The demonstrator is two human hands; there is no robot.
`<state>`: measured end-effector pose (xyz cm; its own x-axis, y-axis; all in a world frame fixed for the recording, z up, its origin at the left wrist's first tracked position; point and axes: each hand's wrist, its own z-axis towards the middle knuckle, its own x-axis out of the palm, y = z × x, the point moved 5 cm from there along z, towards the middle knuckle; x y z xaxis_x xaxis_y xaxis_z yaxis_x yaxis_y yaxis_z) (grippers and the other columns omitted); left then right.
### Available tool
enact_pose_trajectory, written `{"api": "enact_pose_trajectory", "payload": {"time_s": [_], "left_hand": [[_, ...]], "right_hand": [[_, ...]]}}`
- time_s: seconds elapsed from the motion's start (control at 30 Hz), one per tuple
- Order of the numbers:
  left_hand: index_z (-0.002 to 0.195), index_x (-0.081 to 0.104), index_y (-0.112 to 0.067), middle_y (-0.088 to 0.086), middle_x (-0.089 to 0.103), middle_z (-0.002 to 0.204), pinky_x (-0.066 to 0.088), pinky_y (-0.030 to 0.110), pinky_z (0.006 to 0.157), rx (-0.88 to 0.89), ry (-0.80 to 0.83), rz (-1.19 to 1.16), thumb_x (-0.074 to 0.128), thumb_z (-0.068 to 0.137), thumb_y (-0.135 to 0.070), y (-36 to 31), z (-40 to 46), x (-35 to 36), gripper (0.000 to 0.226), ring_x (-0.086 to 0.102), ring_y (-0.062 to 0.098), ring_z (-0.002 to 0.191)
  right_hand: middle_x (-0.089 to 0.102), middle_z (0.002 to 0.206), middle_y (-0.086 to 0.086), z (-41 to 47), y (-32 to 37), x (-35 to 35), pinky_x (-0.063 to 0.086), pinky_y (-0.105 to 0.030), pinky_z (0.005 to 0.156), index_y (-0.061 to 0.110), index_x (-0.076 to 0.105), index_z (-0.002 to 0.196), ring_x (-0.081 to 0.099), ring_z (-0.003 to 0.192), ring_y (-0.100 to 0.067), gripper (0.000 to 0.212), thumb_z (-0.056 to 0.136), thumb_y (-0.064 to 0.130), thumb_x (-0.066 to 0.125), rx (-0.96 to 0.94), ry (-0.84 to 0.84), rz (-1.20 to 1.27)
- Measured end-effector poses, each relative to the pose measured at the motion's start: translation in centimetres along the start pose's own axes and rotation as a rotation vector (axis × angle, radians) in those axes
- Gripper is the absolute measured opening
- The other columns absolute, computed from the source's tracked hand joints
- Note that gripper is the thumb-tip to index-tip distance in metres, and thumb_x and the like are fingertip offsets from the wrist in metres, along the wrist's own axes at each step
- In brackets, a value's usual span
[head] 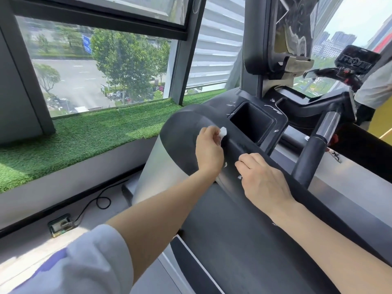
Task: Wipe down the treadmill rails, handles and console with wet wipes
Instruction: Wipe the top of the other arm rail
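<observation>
The left hand [209, 149] pinches a small white wad of wet wipe [223, 131] between its fingertips. The wad sits at the far tip of the hand, touching the dark top of the treadmill rail [182, 132], just left of a deep square cup pocket [251, 122]. The fingers are curled tight around the wad.

The right hand [263, 179] is just to the right and nearer. Its fingers are bent and its fingertips press on the same dark rail. A tiny white scrap [239, 177] lies on the rail by its thumb side, but I cannot tell if the hand holds anything.

Another small white bit [225, 164] lies on the rail between the two hands. White marks also show around the cup pocket.

To the right, a handle [311, 153] with a shiny upper part and dark grip rises up. Far right is a console [356, 59] with buttons.

To the left is a ledge with green fake grass [84, 132] under a big window [95, 66]. A black cable [99, 200] lies on the floor below.
</observation>
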<state>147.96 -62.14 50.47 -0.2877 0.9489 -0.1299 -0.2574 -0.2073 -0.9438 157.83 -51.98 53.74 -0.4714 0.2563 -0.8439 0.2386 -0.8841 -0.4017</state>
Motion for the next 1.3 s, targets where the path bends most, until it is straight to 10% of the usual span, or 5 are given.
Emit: {"api": "enact_pose_trajectory", "payload": {"time_s": [0.37, 0.67, 0.93, 1.17, 1.3], "left_hand": [[0.092, 0.061, -0.007, -0.002, 0.049, 0.091, 0.031, 0.014, 0.065, 0.009, -0.080, -0.089, 0.051, 0.094, -0.005, 0.5, 0.6, 0.2, 0.011, 0.049, 0.014, 0.084], [0.088, 0.060, -0.006, -0.004, 0.051, 0.088, 0.035, 0.005, 0.063, -0.080, -0.126, -0.160, 0.054, 0.094, -0.006, 1.6, -7.6, 1.9, 0.008, 0.053, 0.014, 0.077], [0.092, 0.059, -0.008, -0.001, 0.055, 0.095, 0.032, 0.000, 0.064, -0.194, -0.191, -0.179, 0.051, 0.095, -0.008, 0.8, -12.9, 3.6, 0.008, 0.050, 0.008, 0.076], [0.085, 0.053, -0.019, 0.007, 0.061, 0.099, 0.035, 0.004, 0.062, -0.277, -0.165, -0.218, 0.050, 0.093, -0.005, 1.1, -15.4, 4.7, 0.017, 0.050, 0.000, 0.071], [0.082, 0.052, -0.020, 0.008, 0.062, 0.097, 0.035, 0.009, 0.060, -0.323, -0.161, -0.245, 0.049, 0.093, -0.005, 1.8, -14.4, 4.8, 0.018, 0.050, 0.009, 0.072]], "right_hand": [[0.063, 0.087, 0.000, -1.5, -0.3, -0.3, 0.033, -0.019, 0.046, 0.010, 0.066, 0.078, 0.062, 0.084, -0.019, 0.024, 0.063, -0.008, 0.068, -0.038, -0.029, 0.006], [0.060, 0.081, 0.000, -4.0, -1.5, -1.2, 0.030, -0.020, 0.039, 0.011, 0.061, 0.071, 0.061, 0.077, -0.021, 0.038, 0.072, 0.003, 0.024, -0.085, -0.042, -0.018], [0.062, 0.082, -0.002, -8.2, -3.0, -2.1, 0.032, -0.020, 0.037, 0.009, 0.064, 0.073, 0.062, 0.079, -0.022, 0.020, 0.060, -0.003, 0.073, -0.115, 0.009, -0.010], [0.046, 0.126, 0.002, -8.7, -2.9, -2.4, 0.037, -0.026, 0.062, 0.012, 0.053, 0.112, 0.040, 0.121, -0.017, 0.022, 0.093, 0.006, 0.044, -0.077, 0.176, 0.001], [0.055, 0.110, 0.002, -8.2, -2.4, -2.5, 0.032, -0.023, 0.051, 0.013, 0.061, 0.097, 0.051, 0.107, -0.016, 0.021, 0.078, 0.012, 0.070, -0.068, 0.159, -0.052]]}}
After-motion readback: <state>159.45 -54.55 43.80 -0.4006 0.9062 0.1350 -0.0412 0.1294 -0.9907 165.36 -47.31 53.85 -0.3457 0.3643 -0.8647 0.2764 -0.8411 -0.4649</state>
